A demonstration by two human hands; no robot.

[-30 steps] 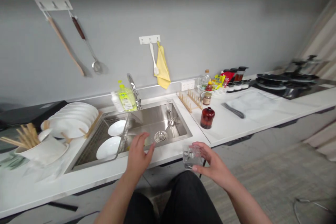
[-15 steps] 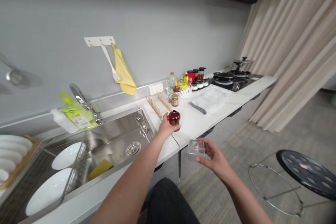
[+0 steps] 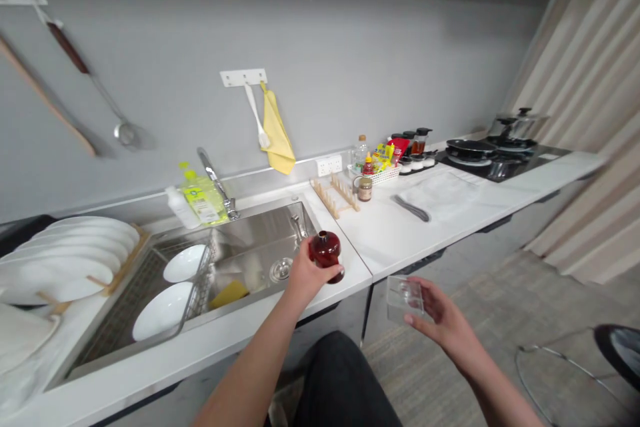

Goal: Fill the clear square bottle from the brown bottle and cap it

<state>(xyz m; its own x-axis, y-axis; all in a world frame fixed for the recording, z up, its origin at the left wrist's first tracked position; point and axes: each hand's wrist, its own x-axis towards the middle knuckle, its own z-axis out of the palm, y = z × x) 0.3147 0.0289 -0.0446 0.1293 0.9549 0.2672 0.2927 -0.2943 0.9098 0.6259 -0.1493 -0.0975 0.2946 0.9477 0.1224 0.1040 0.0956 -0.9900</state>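
The left hand (image 3: 306, 273) is clasping a dark-red lidded jar (image 3: 326, 255) upright near the steel sink (image 3: 260, 233), while the right hand (image 3: 443, 323) is gripping a clear plastic box (image 3: 404, 300), well apart.

Free room lies over the white desk (image 3: 373, 233) between the left hand (image 3: 305, 277), holding a dark red bottle (image 3: 326, 252), and the white cloth (image 3: 437, 195). A wooden plate rack (image 3: 334, 197) stands toward the wall, and the faucet (image 3: 217, 185) blocks leftward. The right hand (image 3: 440, 320), with a clear plastic box (image 3: 405, 300), has open air past the desk edge.

Nothing readable, even on the green dish soap bottle (image 3: 200, 200)
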